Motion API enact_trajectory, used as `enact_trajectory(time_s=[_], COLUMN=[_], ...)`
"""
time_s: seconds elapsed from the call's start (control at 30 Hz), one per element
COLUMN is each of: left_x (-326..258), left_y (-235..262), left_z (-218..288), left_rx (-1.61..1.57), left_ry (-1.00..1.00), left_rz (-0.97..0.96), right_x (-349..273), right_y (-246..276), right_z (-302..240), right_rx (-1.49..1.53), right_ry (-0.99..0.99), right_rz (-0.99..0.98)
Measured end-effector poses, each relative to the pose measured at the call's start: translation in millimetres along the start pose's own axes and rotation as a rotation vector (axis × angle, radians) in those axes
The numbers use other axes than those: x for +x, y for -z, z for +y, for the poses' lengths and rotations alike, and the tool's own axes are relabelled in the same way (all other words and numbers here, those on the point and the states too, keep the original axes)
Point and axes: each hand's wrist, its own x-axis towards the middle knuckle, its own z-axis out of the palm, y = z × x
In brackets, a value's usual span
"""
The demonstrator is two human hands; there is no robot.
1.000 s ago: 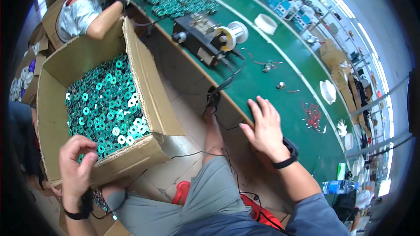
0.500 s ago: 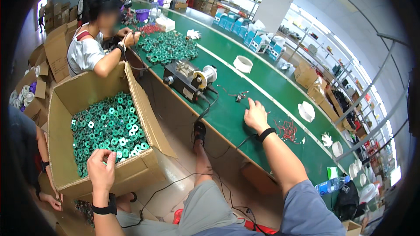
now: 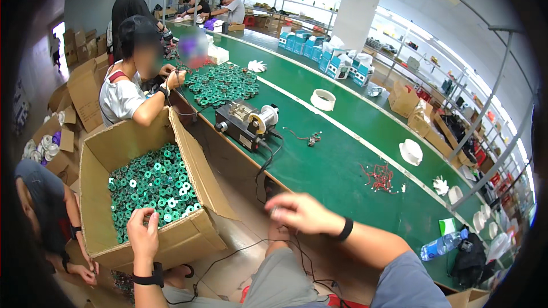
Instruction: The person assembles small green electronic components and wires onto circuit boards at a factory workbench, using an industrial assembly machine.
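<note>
Green ring-shaped coils (image 3: pixel 151 188) with white centres were heaped loose in a big corrugated cardboard box (image 3: pixel 182 242) beside the green tabletop (image 3: pixel 342 165). Left hand (image 3: pixel 142 234) rested on the box's front rim, fingers curled over it. Right hand (image 3: pixel 302 212) was blurred mid-air, couldn't tell its fingers.

Black wristbands on both hands (image 3: pixel 142 238), grey sleeve, seemingly grey shorts.

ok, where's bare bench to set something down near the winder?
Bare green bench lies right of the winding machine, up to the red wire scraps, apart from a small wire piece. Left of the machine the green coil pile crowds it. The cardboard box is full of coils.
</note>
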Motion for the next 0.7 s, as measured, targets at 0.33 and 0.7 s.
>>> enact_trajectory(time_s=[0.33, 0.7], left_x=[-158.3, -117.4], left_y=[-57.7, -96.3], left_z=[119.8, 147.8], left_rx=[-0.322, -0.282], left_ry=[-0.02, -0.091], left_rz=[-0.675, -0.608], right_x=[-47.6, -32.0], right_y=[-91.2, -62.0], right_z=[64.5, 56.3], right_rx=[0.751, 0.853], right_ry=[-0.327, -0.31], right_rz=[-0.583, -0.475])
